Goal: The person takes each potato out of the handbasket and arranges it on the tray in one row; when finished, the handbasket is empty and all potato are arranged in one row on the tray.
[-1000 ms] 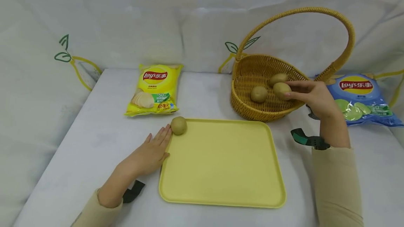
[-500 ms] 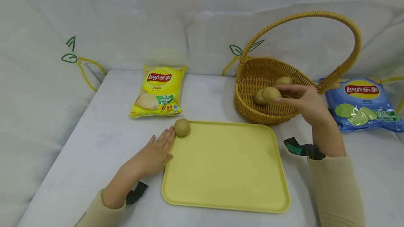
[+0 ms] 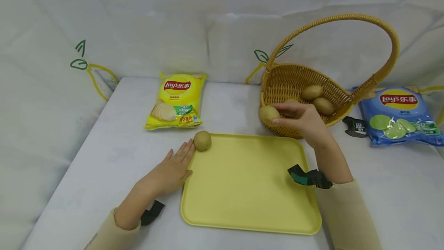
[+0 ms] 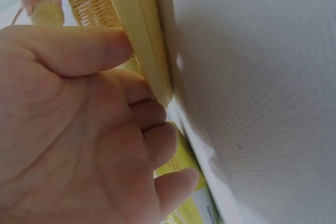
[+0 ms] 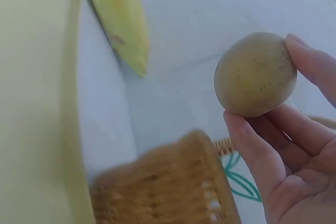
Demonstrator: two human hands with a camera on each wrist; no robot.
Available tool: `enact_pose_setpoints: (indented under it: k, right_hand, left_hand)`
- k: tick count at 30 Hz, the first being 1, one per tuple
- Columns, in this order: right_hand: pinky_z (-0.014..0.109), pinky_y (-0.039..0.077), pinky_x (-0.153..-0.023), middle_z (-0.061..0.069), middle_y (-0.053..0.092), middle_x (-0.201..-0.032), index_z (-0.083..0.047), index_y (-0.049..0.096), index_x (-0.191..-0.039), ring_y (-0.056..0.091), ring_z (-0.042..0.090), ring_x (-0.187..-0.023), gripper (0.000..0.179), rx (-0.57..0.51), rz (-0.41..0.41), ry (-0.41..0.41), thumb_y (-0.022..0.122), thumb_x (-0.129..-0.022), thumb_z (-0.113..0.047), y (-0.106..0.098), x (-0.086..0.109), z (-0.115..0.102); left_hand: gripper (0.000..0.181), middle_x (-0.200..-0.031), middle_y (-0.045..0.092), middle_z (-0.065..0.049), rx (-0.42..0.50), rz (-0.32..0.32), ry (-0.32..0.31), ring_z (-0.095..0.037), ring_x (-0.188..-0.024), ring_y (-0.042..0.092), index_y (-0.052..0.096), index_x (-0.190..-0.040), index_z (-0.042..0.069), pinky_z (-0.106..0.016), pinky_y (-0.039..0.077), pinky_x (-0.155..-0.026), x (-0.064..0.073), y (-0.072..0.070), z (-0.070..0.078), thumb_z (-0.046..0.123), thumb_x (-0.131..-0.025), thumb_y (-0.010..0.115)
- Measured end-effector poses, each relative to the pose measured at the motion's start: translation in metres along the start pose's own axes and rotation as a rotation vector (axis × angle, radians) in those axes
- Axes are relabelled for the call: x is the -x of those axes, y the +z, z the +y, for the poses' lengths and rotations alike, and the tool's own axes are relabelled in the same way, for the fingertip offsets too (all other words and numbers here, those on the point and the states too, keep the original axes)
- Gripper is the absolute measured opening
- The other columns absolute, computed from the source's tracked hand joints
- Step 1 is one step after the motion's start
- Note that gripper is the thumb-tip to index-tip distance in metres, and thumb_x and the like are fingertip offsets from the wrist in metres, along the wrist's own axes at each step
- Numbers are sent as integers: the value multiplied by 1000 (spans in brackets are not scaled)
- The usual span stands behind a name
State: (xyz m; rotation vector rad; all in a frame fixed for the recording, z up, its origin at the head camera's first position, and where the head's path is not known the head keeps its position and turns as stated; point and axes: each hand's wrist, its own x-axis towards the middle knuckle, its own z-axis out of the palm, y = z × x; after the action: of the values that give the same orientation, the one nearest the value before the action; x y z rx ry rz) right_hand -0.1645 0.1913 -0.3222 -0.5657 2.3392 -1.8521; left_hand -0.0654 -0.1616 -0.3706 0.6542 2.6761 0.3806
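Potato [image 3: 268,115] is off the pile and up in the right hand [image 3: 301,120]; it shows by the front left rim of the basket [image 3: 288,74], and the right wrist view has it in the air, touching only the hand. Half a second ago it was over the middle of the basket; now it has shifted left, toward the tray [image 3: 249,188]; I'd call the lift-out done and the potato not yet set down. That shift also bares the other potatoes [image 3: 312,92] in the basket; I count three, one mostly behind the right hand.

Right hand pinches it, thumb on one side, fingertips on the other; that arm reaches up from the lower right, leaning left, its wrist strap [image 3: 308,177] above the tray's right edge. Left hand [image 3: 170,174] holds nothing; fingers out straight against the tray's left edge, thumb apart from them and at the edge too; it matches the earlier frames.

Tray potato [image 3: 202,141] sits in the tray's far left corner, right by the left fingertips; touching or not, can't tell. Yellow bag [image 3: 176,101] lies behind that corner; blue bag [image 3: 399,115] right of the basket; all on the white table [image 3: 114,157].
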Motion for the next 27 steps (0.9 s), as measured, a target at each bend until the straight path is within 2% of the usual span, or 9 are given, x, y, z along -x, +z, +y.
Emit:
enact_pose_setpoints:
  k: [2,7,15,18,23,27]
  right_hand:
    - [18,50,-73,-3,65,-109,0,66,-117,60,11,-96,35,9,-12,-6,72,-82,-1,9,-2,0]
    - [19,49,-67,-3,67,-109,5,63,-119,60,13,-93,40,-9,-52,50,73,-81,-4,31,-8,0]
    - [26,53,-77,10,64,-115,7,62,-118,63,16,-100,42,-63,-101,97,75,-78,-2,58,-19,2]
    - [28,52,-81,14,63,-117,6,64,-117,61,19,-105,40,-32,-117,107,75,-79,-4,67,-23,4]
    - [30,49,-87,9,65,-116,-1,68,-114,57,21,-111,40,69,-156,146,78,-78,-14,79,-30,12]
    - [34,47,-90,9,66,-116,-2,68,-115,58,22,-112,42,95,-211,172,79,-77,-17,87,-34,19]
  left_hand:
    - [64,-155,4,-21,-1,0,0,-34,-142,6,13,-147,-8,-58,14,-109,0,0,0,20,-100,45]
    - [64,-155,4,-21,2,2,1,-34,-142,7,13,-147,-8,-58,14,-109,0,0,0,19,-99,46]
    - [65,-155,3,-21,4,-4,-6,-33,-143,6,11,-147,-8,-57,14,-110,0,-2,1,18,-99,46]
    - [64,-155,4,-22,-11,-1,-1,-34,-142,7,12,-147,-9,-58,14,-109,0,-2,1,18,-99,46]
    - [64,-155,4,-22,-20,-1,-2,-34,-142,7,12,-147,-9,-57,14,-109,-1,-3,1,18,-100,45]
    - [64,-155,4,-22,-10,-2,-6,-34,-142,7,12,-147,-9,-57,14,-110,0,-3,2,18,-99,45]
